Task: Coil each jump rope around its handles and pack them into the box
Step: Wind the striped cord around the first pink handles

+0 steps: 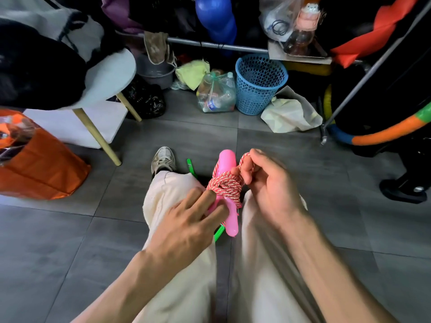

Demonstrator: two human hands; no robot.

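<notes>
1. the left hand [186,220], at lower centre of the frame, lies over the lower part of the pink handles [227,183]; its fingers [198,201] are nearly straight and press against the handles from the left, with the fingertips touching the pink plastic just below the coil. how the thumb lies cannot be seen.
2. the right hand [268,185], just right of centre, has its fingers curled round a loop of the red-and-white rope [225,185], pinching it tight beside the upper part of the handles.
3. the rope is wound in several turns around the middle of the pink handles, which stand side by side, tilted slightly, between the person's knees at the centre of the frame. one rounded end points to the top of the frame, the other to the bottom.
4. a green rope handle [191,167] lies on the grey tiled floor [70,241] just behind the pink handles, partly hidden by the leg in cream trousers [177,264].
5. a grey shoe [163,159] shows above the left knee.
6. a blue mesh basket [258,82] stands at upper centre, and an orange bag [39,169] sits at the left edge.
</notes>
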